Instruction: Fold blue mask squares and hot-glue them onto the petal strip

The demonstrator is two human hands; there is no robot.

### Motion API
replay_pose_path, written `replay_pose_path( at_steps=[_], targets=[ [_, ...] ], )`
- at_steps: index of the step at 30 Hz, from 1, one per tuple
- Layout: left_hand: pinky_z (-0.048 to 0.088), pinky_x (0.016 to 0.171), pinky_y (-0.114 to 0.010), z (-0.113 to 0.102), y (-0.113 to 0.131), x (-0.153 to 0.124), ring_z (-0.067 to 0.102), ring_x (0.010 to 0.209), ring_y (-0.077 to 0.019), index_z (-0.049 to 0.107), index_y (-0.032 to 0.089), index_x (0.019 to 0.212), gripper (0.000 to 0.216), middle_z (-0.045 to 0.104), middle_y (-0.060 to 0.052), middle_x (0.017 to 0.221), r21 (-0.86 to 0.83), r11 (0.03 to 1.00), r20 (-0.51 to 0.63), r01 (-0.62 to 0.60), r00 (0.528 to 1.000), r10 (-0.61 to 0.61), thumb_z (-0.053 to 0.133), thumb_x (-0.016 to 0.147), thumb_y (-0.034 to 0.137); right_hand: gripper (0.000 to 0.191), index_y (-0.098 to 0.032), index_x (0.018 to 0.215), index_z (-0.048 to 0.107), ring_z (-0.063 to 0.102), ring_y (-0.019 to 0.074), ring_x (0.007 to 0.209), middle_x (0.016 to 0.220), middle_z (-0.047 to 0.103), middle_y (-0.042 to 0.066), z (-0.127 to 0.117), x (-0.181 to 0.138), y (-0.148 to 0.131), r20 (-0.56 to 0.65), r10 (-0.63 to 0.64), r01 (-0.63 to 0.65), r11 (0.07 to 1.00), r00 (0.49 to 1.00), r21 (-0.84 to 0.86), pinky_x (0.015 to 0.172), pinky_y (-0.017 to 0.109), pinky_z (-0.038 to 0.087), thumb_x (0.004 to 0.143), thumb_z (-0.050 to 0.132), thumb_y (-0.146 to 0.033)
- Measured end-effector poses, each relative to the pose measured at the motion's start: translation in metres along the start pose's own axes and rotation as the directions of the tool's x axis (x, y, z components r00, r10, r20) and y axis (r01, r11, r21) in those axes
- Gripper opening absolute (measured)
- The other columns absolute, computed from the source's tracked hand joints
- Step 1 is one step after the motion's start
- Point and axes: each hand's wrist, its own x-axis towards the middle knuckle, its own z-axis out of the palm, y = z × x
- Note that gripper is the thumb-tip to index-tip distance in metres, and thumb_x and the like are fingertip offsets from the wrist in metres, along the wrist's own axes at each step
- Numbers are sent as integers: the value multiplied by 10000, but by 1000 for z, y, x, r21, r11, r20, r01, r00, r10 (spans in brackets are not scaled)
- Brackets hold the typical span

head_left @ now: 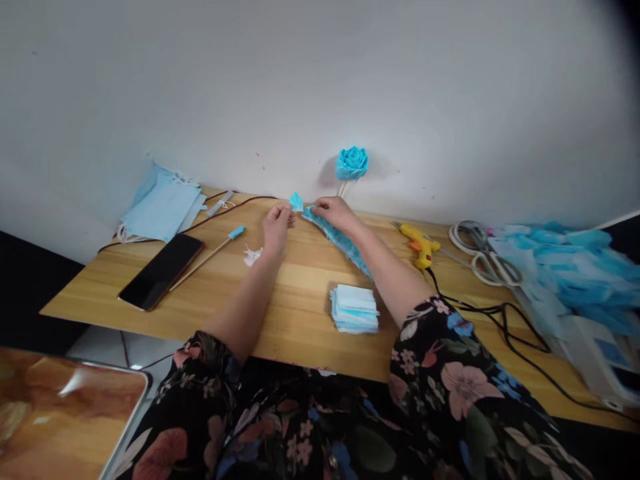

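My left hand [277, 225] pinches a small folded blue fabric piece [296, 201] near the back of the wooden table [300, 300]. My right hand [334, 212] is closed on the end of a row of blue folded pieces [345, 243] that runs along the table under my right forearm. The two hands are almost touching. A neat stack of blue squares [354, 309] lies between my forearms. A finished blue fabric rose [351, 163] on a stick leans against the wall just behind my hands.
A black phone [161, 271] and a stick with a blue tip [207, 256] lie left. Face masks [160, 210] are piled at the back left. A yellow glue gun [421, 245] with its black cable, scissors [475, 250] and a heap of blue scraps [565, 267] are right.
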Motion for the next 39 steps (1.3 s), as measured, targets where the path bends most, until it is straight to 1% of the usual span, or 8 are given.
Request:
replay_pose_path(
  at_steps=[3, 6, 9, 13, 20, 34, 36, 39],
  targets=[
    [435, 596, -189, 2, -1, -4, 558, 604, -66, 597, 182, 766, 177, 595, 46, 662, -46, 999, 52, 20, 998, -18, 721, 819, 295, 302, -181, 844, 694, 537, 121, 650, 708, 635, -21, -15, -30, 4, 34, 73, -81, 900, 997, 428, 630, 238, 430, 785, 651, -474],
    [487, 656, -207, 5, -1, -9, 617, 674, -83, 603, 174, 758, 196, 642, 24, 716, -79, 994, 167, 71, 984, -57, 753, 789, 295, 350, -193, 835, 682, 522, 105, 635, 710, 618, -34, -31, -55, 4, 59, 83, -101, 810, 995, 577, 634, 234, 447, 739, 709, -528],
    [535, 748, -249, 8, 0, -14, 661, 722, -106, 596, 169, 738, 257, 671, 12, 729, -79, 989, 290, 126, 952, -99, 799, 745, 327, 343, -186, 795, 672, 526, 105, 651, 712, 619, -30, -41, -65, 4, 39, 69, -79, 820, 997, 567, 632, 231, 440, 697, 759, -503],
    [554, 774, -285, 9, 4, -18, 678, 689, -118, 587, 174, 731, 296, 673, 20, 698, -65, 987, 373, 145, 921, -111, 828, 721, 345, 315, -192, 874, 688, 549, 108, 682, 775, 649, -22, -49, -66, 5, 50, 21, -44, 845, 999, 533, 644, 232, 441, 711, 771, -448],
    [560, 735, -292, 6, 3, -16, 676, 670, -129, 606, 171, 733, 373, 680, 8, 686, -43, 993, 429, 106, 900, -78, 871, 660, 423, 275, -180, 854, 682, 536, 96, 672, 760, 642, -26, -54, -72, 1, 107, -50, -12, 859, 993, 512, 640, 227, 424, 740, 770, -415],
    [541, 727, -283, 6, 2, -16, 653, 670, -122, 608, 159, 740, 456, 680, 6, 699, 21, 996, 507, 84, 858, -83, 892, 609, 490, 303, -169, 783, 659, 516, 84, 616, 690, 628, -30, -46, -71, 2, 129, -2, -72, 818, 992, 570, 579, 217, 411, 678, 821, -402],
    [537, 722, -277, 6, 2, -15, 653, 671, -121, 612, 153, 741, 480, 691, 5, 707, 15, 997, 521, 81, 850, -77, 896, 599, 513, 320, -169, 820, 672, 533, 88, 627, 711, 645, -27, -45, -70, 3, 124, 7, -79, 804, 992, 589, 583, 218, 425, 661, 837, -393],
    [534, 715, -272, 6, 2, -15, 659, 678, -122, 622, 147, 741, 491, 700, 1, 716, 14, 996, 540, 87, 838, -81, 898, 599, 528, 427, -175, 996, 708, 565, 98, 652, 753, 669, -23, -45, -69, 4, 128, 13, -90, 777, 992, 623, 602, 228, 453, 650, 853, -380]
  ],
)
